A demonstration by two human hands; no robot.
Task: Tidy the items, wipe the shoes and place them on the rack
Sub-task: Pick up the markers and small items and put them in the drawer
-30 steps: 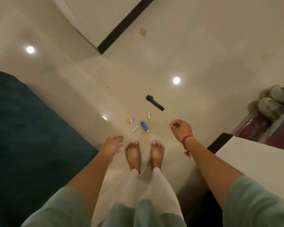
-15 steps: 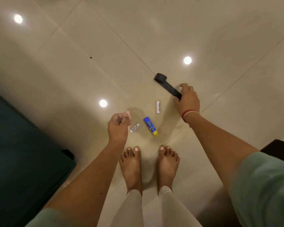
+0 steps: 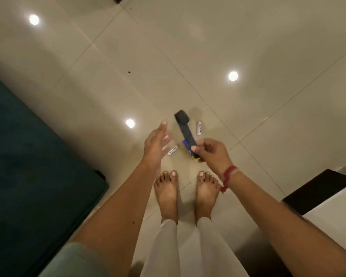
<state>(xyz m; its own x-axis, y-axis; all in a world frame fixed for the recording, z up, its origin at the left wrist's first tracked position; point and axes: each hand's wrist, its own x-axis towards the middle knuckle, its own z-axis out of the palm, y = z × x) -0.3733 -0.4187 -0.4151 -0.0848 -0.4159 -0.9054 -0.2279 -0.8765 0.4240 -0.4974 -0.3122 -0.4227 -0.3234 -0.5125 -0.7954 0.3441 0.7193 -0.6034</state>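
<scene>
Down near our bare feet (image 3: 166,193), our right hand (image 3: 212,153) pinched the near end of the black strap (image 3: 185,126), which crossed a blue tube (image 3: 185,143) on the floor (image 3: 248,47); our left hand (image 3: 155,141) had a wide grip, fingers spread, holding nothing.

Beyond the black strap (image 3: 185,128), away from the person, the tiled floor (image 3: 208,47) lies open, with room for a hand to pass. Just beside the strap, on the person's right, lies a small white cylinder (image 3: 199,128), with bare tile past it. Under the strap's near end a blue and yellow tube (image 3: 185,143) is mostly covered by the strap and by the right hand (image 3: 212,152) that pinches it. On the strap's other side the left hand (image 3: 155,142), fingers straight, hangs just beside a second white tube (image 3: 172,150). Nearer than the strap stand two bare feet (image 3: 166,188). Well to the strap's left a dark teal cushion (image 3: 28,166) bounds the floor. Well to its right and nearer, a black-and-white furniture corner (image 3: 318,188) does likewise.
</scene>
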